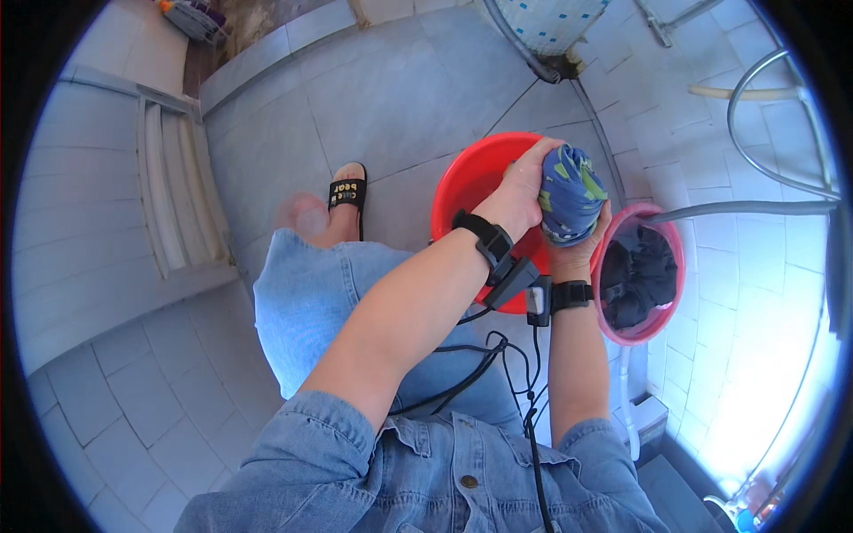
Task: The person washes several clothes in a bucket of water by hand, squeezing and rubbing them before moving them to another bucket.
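A blue-and-green patterned cloth (570,195), bunched into a tight bundle, is held up over the right side of a red basin (469,173). My left hand (522,188) wraps the bundle from its left side, fingers reaching over the top. From below and the right, my right hand (579,252) grips its lower end. The cloth's exact kind cannot be made out while it is bunched. My arms and hands hide part of the basin's inside.
Right of the basin, a pink bucket (641,336) holds dark cloth (638,275). A grey hose (746,210) runs from the tiled wall to the bucket. Black cables (530,391) hang from my wrist straps. My slippered foot (347,193) stands left of the basin.
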Available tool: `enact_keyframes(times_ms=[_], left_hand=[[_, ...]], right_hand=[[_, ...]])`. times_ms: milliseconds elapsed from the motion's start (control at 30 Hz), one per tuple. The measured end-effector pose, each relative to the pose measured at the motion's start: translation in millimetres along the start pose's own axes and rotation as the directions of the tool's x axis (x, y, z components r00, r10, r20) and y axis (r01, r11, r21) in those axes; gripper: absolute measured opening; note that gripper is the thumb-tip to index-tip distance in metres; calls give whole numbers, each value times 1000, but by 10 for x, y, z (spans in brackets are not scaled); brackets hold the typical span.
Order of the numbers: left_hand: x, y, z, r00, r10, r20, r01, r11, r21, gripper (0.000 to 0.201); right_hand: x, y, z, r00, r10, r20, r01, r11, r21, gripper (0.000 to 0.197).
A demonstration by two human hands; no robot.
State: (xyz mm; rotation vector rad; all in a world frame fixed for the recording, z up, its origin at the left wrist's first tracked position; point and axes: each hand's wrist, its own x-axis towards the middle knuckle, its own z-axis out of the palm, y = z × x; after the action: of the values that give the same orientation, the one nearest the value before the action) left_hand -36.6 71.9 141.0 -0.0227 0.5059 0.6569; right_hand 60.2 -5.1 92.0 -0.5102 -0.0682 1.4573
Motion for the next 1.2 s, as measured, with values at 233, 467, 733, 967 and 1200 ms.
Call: enact_keyframes(times_ms=[233, 467, 733, 967, 1200], left_hand=[[-19, -21, -115, 956, 63, -285, -26, 991, 131, 45], [-91, 80, -29, 982, -61, -179, 85, 988, 130, 31], [19, -112, -93, 967, 183, -175, -104, 916, 387, 13], [-84, -173, 24, 870, 494, -9, -303, 548, 780, 12], [-69, 24, -31, 940, 327, 97, -275, 559, 782, 14]], right_hand=[[96, -327, -5, 968, -251, -17, 220, 878, -425, 48], [-34, -429, 196, 968, -210, 140, 251, 773, -583, 47], [109, -437, 60, 996, 71, -54, -85, 935, -344, 37], [300, -493, -155, 979, 157, -129, -194, 911, -364, 33], [-77, -356, 377, 894, 335, -296, -418, 861, -288, 43]])
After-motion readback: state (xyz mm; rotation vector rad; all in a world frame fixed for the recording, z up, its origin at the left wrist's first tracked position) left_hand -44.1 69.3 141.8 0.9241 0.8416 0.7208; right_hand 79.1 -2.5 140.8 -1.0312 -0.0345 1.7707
